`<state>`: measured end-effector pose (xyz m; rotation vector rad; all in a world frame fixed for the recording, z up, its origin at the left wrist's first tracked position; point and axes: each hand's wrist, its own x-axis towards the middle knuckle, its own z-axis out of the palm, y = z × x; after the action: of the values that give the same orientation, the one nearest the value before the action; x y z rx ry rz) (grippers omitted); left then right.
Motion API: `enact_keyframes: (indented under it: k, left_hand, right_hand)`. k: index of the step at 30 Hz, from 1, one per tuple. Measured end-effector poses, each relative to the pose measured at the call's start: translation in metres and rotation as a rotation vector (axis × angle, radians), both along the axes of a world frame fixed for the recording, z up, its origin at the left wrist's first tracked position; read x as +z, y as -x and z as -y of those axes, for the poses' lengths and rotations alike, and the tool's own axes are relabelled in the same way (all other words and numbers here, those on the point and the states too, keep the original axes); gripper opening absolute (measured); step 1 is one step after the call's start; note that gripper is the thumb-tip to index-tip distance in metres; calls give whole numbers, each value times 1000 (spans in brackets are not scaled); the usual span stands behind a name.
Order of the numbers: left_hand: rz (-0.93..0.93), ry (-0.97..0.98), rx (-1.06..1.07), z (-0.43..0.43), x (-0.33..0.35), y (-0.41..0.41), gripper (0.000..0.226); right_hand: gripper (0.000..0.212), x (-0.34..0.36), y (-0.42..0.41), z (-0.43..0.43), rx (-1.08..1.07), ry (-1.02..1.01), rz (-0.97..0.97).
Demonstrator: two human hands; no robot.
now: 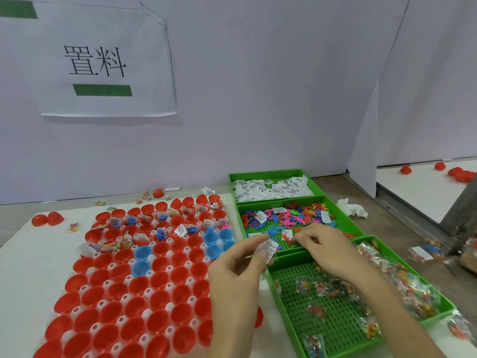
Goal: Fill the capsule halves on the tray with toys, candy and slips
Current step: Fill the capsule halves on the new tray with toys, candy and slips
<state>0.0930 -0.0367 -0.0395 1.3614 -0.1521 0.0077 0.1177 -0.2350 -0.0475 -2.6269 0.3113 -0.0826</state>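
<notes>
A clear tray [85,250] holds many red capsule halves [160,277] and several blue halves [142,253]. The far rows carry toys, candy and slips; the near rows look hollow. My left hand [237,275] pinches a white printed slip [269,250] between thumb and forefinger, at the tray's right edge. My right hand [327,250] hovers over the toy bin [343,215], fingers curled down among the colourful flat toys [291,215]; whether it holds one is hidden. A slip bin [268,174] lies farthest, a candy bin [322,332] nearest.
Loose red halves [47,219] and candy packets [73,227] lie left of and behind the tray. A crumpled white tissue [353,208] sits right of the bins. A white wall with a paper sign [103,63] stands close behind. More red halves [462,174] lie far right.
</notes>
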Motion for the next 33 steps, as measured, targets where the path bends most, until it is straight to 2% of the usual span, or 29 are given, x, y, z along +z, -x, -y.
enact_keyframes:
  k: [3, 6, 9, 12, 20, 28, 33]
  left_hand:
    - [-19, -3, -4, 1, 0, -1, 31]
    - [-15, -24, -21, 2, 1, 0, 38]
    - [-4, -37, -32, 2, 3, 1, 41]
    - [6, -27, -38, 2, 3, 2, 36]
    - [1, 67, -13, 1, 0, 0, 12]
    - [-19, 54, -9, 0, -2, -3, 16]
    - [-36, 46, -20, -1, -3, -2, 21]
  right_hand:
    - [38, 1, 2, 4, -59, -51, 63]
    - [19, 5, 4, 6, -121, -88, 170]
    - [32, 8, 7, 6, -109, -113, 215]
    - [26, 8, 7, 2, -71, -17, 68]
    - [26, 5, 5, 5, -2, -67, 49]
    - [37, 6, 5, 4, 51, -126, 103]
    - [32, 4, 3, 3, 66, -15, 38]
